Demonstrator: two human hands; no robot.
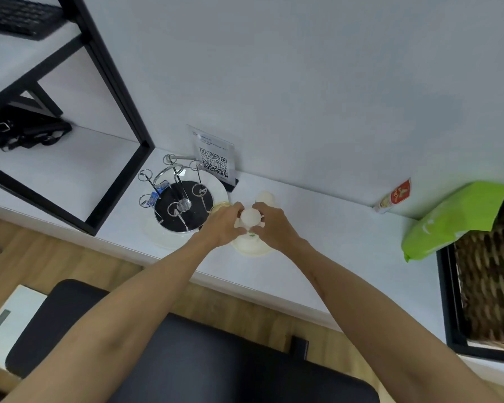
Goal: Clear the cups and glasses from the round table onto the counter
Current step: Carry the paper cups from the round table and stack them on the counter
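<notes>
- Wire cup rack (178,196) on a white plate just left of the hands; QR sign (214,158) behind.
- White cup (250,218), inverted, on the counter (332,228) over a saucer (252,247).
- Left hand (223,225) and right hand (269,225) both pinch the cup.

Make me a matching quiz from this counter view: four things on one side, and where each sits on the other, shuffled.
Things:
1. cup
2. QR sign
3. green bag
4. wire rack

Places:
A. far right of the counter
B. between both hands
C. against the wall, behind the rack
D. left of the hands, on a plate

Pairs: 1-B, 2-C, 3-A, 4-D
</notes>
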